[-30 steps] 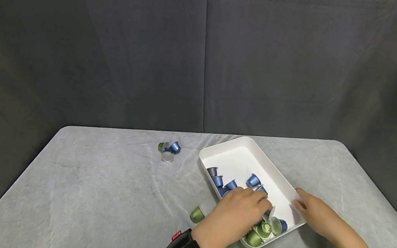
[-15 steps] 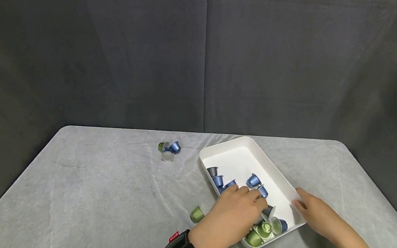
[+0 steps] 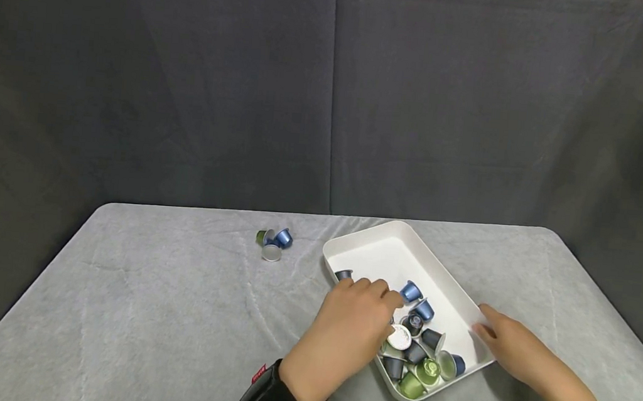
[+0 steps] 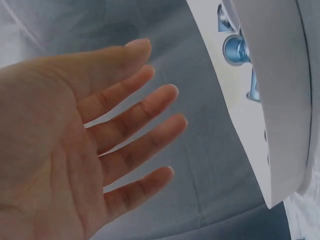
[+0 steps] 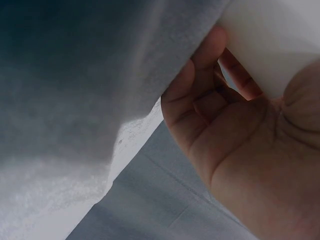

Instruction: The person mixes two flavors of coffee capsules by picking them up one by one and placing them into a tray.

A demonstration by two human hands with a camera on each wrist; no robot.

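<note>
A white tray (image 3: 435, 255) stands slantwise on the table with several coffee capsules inside. Over its left edge my left hand (image 3: 345, 331) hovers, and the left wrist view shows the fingers loosely extended, holding nothing. Close beside that hand are a white-topped capsule (image 3: 399, 337) and a dark capsule (image 3: 412, 324). Blue capsules (image 3: 423, 310) lie farther up the tray, green ones (image 3: 411, 386) in its near corner. My right hand (image 3: 516, 348) grips the tray's right wall, thumb at the rim and fingers curled by the outside. The left hand hides part of the tray's left side.
A small cluster of capsules (image 3: 271, 252), blue, green and silver-faced, lies on the grey cloth-covered table (image 3: 149, 300) left of the tray. Behind the table's far edge hangs a dark curtain (image 3: 222, 92).
My left hand has moved left, uncovering dark capsules and a white-topped one. It now covers the spot where a green capsule lay outside the tray. The right hand and tray have stayed put.
</note>
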